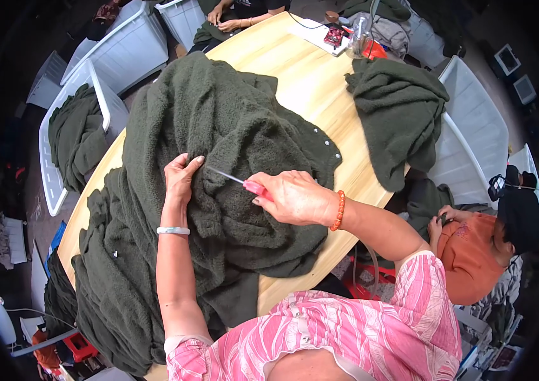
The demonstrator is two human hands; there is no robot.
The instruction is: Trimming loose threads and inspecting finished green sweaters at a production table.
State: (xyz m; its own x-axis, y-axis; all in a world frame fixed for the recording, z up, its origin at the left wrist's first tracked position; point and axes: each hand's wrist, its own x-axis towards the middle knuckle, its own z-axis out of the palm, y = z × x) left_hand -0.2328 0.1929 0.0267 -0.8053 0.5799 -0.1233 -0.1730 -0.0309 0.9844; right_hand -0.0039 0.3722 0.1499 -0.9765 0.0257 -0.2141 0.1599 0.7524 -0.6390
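Observation:
A big heap of dark green fleece fabric (218, 114), apparently a garment, covers the middle of the wooden table. My left hand (179, 176) pinches a fold of it between thumb and fingers. In my right hand (298, 197) is a red-handled tool (258, 188) with a thin, pointed metal blade; the frame does not show whether it is scissors or an awl. Its tip points left, just beside the pinched fold. Small pale snap buttons (327, 143) line the fabric's right edge. More green fabric (114, 267) spills over the near left table edge.
Another green garment (399, 108) hangs off the table's right edge. White plastic bins (114, 105) stand left, some holding fabric, and others (472, 108) right. A co-worker in orange (472, 254) sits right; another person's hands (222, 22) handle fabric at the far side. A phone (333, 36) lies far right.

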